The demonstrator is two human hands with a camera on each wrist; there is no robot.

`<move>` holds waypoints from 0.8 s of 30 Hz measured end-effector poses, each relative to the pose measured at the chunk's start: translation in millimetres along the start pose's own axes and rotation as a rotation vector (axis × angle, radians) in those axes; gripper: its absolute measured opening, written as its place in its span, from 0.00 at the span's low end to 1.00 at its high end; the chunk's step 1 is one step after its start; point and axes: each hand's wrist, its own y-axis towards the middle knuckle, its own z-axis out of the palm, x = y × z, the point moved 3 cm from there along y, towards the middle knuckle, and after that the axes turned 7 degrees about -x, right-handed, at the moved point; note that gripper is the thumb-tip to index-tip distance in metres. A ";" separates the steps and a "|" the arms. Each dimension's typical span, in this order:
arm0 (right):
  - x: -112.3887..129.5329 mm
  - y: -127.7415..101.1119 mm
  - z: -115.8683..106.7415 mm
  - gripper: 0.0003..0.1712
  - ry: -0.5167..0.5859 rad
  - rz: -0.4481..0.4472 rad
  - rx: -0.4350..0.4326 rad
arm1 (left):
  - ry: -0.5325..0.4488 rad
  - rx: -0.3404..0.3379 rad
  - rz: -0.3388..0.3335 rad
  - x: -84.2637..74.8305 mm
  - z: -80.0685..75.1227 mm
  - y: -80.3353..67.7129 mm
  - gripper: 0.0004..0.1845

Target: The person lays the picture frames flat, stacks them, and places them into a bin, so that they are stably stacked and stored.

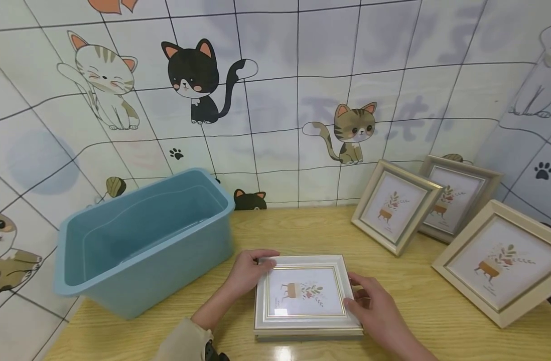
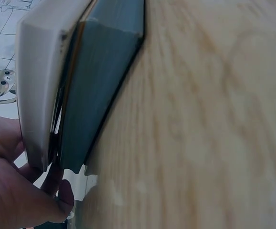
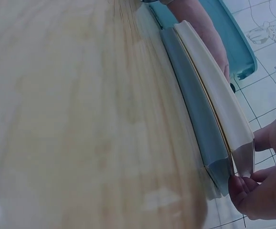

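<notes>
A white picture frame (image 1: 305, 321) with a gold inner line lies flat in front of me, its plant print turned sideways. Beneath it is a blue-grey picture frame (image 3: 195, 102), and a narrow gap shows between the two in both wrist views. My left hand (image 1: 250, 273) grips the white frame at its far left corner, thumb on top. At the right edge my right hand (image 1: 378, 306) holds the same frame, with the thumb on its face and fingers at the side. In the right wrist view, fingertips (image 3: 240, 186) sit by the gap at the corner.
A blue plastic bin (image 1: 167, 255) stands at the left on the wooden table (image 1: 275, 230). Three more picture frames stand tilted at the right: a champagne one (image 1: 363, 210), a grey-brown one (image 1: 485, 178) and a cream one (image 1: 465, 281). A cat-print wall covering (image 1: 275, 110) rises behind.
</notes>
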 end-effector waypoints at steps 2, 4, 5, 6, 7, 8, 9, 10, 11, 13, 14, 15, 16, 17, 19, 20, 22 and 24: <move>-0.9 0.0 -0.7 0.29 0.002 0.004 0.010 | 0.015 0.016 -0.006 1.5 0.7 0.4 0.10; -1.1 0.3 -1.0 0.29 0.005 0.008 0.012 | 0.022 0.031 -0.018 3.0 1.2 0.7 0.10; -1.3 0.5 -1.1 0.29 0.005 0.009 0.013 | 0.024 0.037 -0.026 3.5 1.4 0.8 0.10; -1.6 0.6 -1.1 0.29 0.003 0.010 0.015 | 0.023 0.043 -0.032 4.1 1.5 1.0 0.10; -1.6 0.7 -1.2 0.29 0.000 0.009 0.016 | 0.023 0.046 -0.039 4.7 1.6 1.1 0.10; -1.7 0.8 -1.1 0.29 0.002 0.008 0.015 | 0.019 0.050 -0.043 5.0 1.5 1.2 0.10; -1.8 0.8 -1.2 0.29 0.003 0.009 0.017 | 0.016 0.053 -0.047 5.5 1.5 1.6 0.10; -1.6 0.9 -1.6 0.29 0.004 0.014 0.023 | 0.013 0.056 -0.049 5.4 1.5 2.1 0.10; -1.3 0.9 -2.0 0.29 0.005 0.019 0.031 | 0.006 0.059 -0.048 5.5 1.3 2.3 0.10; -1.0 1.2 -2.9 0.31 0.015 0.024 0.050 | -0.002 0.066 -0.045 6.2 0.9 2.7 0.11; -1.3 1.4 -3.5 0.32 0.014 0.026 0.061 | -0.008 0.070 -0.046 6.5 0.6 3.0 0.11; -1.8 1.6 -4.2 0.33 0.018 0.031 0.072 | -0.011 0.071 -0.048 7.0 0.4 3.2 0.11; -2.3 2.1 -5.2 0.34 0.020 0.033 0.084 | -0.015 0.072 -0.047 7.2 0.2 3.2 0.12; -3.1 2.6 -6.4 0.35 0.024 0.030 0.092 | -0.017 0.075 -0.042 7.7 -0.1 3.0 0.12; -4.2 4.4 -10.2 0.37 0.025 0.008 0.107 | -0.017 0.076 -0.046 8.6 -0.4 3.4 0.12; -4.2 5.7 -13.0 0.37 0.031 -0.012 0.110 | -0.020 0.076 -0.049 8.8 -0.6 3.4 0.12; -3.0 9.6 -20.3 0.38 0.049 -0.058 0.113 | -0.019 0.081 -0.047 9.4 -0.7 3.7 0.12; -0.6 14.8 -30.2 0.38 0.048 -0.112 0.108 | -0.023 0.083 -0.048 10.2 -0.8 3.8 0.12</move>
